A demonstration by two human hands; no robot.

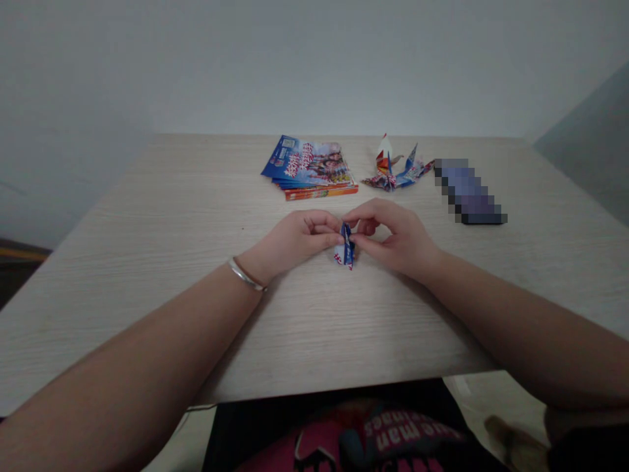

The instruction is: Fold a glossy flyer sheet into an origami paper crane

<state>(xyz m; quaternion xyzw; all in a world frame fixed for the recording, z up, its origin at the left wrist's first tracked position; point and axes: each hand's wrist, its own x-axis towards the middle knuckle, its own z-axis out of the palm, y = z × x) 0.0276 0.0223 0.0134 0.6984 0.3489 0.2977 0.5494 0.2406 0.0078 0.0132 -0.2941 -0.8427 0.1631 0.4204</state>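
A small piece of folded paper [346,252], blue and white with red marks, is held upright just above or on the table between both hands. My left hand [309,237] pinches its left side between thumb and fingers; a silver bangle [246,275] circles that wrist. From the other side my right hand [393,233] grips the paper with thumb and forefinger, the other fingers curled in. The fingertips hide the paper's upper part, so its exact folds cannot be made out.
Beyond the hands lies a fanned stack of printed leaflets [314,164], blue on top with orange edges below. Right of it sit folded paper cranes [393,172]. A phone [469,191], its screen pixelated, lies farther right. The pale wooden table [147,216] meets a wall behind.
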